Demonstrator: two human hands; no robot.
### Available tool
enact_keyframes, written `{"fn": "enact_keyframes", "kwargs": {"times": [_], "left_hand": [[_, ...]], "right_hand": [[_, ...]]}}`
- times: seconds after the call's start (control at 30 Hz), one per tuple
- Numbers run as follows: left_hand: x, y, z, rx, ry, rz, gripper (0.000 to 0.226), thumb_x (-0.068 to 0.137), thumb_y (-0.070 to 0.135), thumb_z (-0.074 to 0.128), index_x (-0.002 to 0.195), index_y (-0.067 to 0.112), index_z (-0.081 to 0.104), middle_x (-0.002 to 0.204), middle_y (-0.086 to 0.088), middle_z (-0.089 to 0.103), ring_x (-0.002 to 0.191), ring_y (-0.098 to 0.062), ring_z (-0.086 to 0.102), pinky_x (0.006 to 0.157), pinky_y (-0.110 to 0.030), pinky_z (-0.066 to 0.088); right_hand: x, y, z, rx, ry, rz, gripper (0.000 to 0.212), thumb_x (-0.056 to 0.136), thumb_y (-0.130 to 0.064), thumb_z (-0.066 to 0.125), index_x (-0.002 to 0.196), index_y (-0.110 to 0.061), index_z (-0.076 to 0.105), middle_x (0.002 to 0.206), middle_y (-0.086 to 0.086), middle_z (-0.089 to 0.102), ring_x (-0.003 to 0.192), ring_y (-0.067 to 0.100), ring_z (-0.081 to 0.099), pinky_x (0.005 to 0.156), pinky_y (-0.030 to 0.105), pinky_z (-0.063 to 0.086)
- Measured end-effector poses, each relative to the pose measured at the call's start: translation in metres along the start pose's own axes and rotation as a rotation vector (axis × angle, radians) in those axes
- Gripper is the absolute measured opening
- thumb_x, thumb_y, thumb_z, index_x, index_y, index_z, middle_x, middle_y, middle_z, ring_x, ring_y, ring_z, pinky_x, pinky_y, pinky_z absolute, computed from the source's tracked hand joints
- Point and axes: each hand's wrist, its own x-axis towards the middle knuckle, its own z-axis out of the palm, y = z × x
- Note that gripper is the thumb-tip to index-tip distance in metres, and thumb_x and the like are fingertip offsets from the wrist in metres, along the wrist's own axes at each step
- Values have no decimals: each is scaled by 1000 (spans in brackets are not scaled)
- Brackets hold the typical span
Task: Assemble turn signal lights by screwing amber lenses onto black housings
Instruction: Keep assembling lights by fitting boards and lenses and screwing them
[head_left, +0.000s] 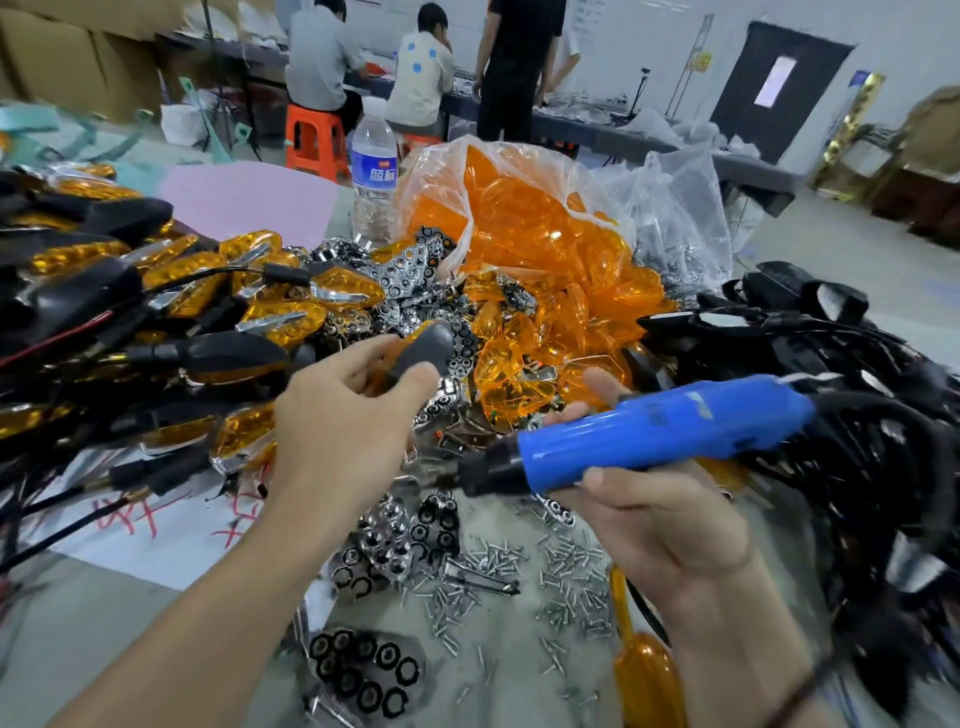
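Your left hand (343, 415) has thumb and fingers curled round a black housing (428, 345), held above the middle of the table (104, 639). It is blurred, so you cannot tell whether a lens sits on it. Your right hand (660, 514) wraps its fingers round the barrel of a blue electric screwdriver (660, 431), whose black nose points left, close to your left wrist.

Under both hands, loose screws (519, 582) and chrome reflector inserts (400, 530) lie scattered. Beyond your fingers a clear bag of amber lenses (519, 218) spills open. Assembled turn signals (182, 291) are piled at your left, wired black housings (831, 364) heaped at your right. A water bottle (373, 171) stands just left of the bag.
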Motion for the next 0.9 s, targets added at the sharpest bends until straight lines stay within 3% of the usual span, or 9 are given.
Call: {"fn": "enact_keyframes", "kwargs": {"times": [0.1, 0.2, 0.33, 0.4, 0.5, 0.6, 0.67, 0.77, 0.9], "left_hand": [[-2, 2, -1, 61, -58, 95, 38, 68, 46, 73, 100, 67, 66, 89, 30, 74, 74, -4, 75, 65, -23, 61], [-3, 6, -8, 19, -77, 202, 53, 74, 21, 81, 114, 55, 69, 94, 31, 75, 78, 3, 74, 64, -8, 55], [-4, 30, -26, 136, 8, 513, 68, 78, 11, 85, 129, 52, 64, 117, 29, 72, 104, 9, 68, 92, -11, 52], [3, 43, -40, 325, 67, 747, 66, 78, 12, 83, 136, 40, 64, 129, 18, 71, 114, 4, 64, 103, -13, 47], [21, 58, -70, 519, 181, 985, 60, 79, 9, 79, 136, 24, 67, 136, 5, 68, 116, -16, 69, 98, -30, 52], [47, 63, -105, 693, 279, 1119, 59, 80, 4, 77, 135, 21, 69, 137, 3, 67, 113, -25, 70, 93, -36, 52], [69, 55, -125, 801, 271, 1064, 63, 77, 0, 78, 135, 22, 68, 136, -1, 68, 116, -27, 68, 95, -38, 52], [94, 25, -134, 937, 96, 827, 66, 75, -7, 79, 134, 19, 67, 139, -5, 67, 127, -30, 62, 105, -46, 51], [107, -33, -135, 1009, -65, 586, 56, 98, 13, 64, 152, 15, 48, 155, -8, 52, 148, -28, 39, 126, -50, 24]], "right_hand": [[5, 6, 1, -26, 176, 105, 50, 78, 1, 63, 126, -11, 55, 98, 23, 71, 93, 36, 74, 80, 67, 59], [8, 6, 6, -157, 354, 138, 40, 81, -26, 70, 114, -7, 61, 97, 21, 76, 88, 34, 78, 59, 54, 61], [14, 3, 4, -499, 659, 202, 26, 96, -37, 71, 102, -12, 70, 81, 10, 76, 75, 33, 71, 70, 42, 58], [16, 2, -3, -848, 708, 185, 26, 94, -41, 69, 108, -19, 70, 83, -1, 73, 79, 27, 68, 76, 40, 54], [15, 3, -7, -1375, 647, 245, 34, 89, -56, 66, 113, -33, 59, 88, -5, 64, 88, 29, 59, 79, 40, 45], [14, 11, -3, -1598, 642, 381, 61, 78, -71, 61, 123, -31, 51, 97, 5, 63, 90, 34, 55, 76, 40, 42], [15, 21, 4, -1732, 645, 404, 65, 77, -71, 57, 125, -27, 49, 97, 8, 62, 89, 35, 57, 75, 41, 41], [19, 28, 19, -1897, 647, 313, 55, 82, -73, 52, 112, -27, 55, 98, 9, 69, 92, 34, 66, 72, 40, 39], [32, 24, 41, -2188, 640, 209, 54, 94, -73, 37, 88, -23, 57, 69, -4, 57, 68, 22, 57, 77, 41, 26]]}}
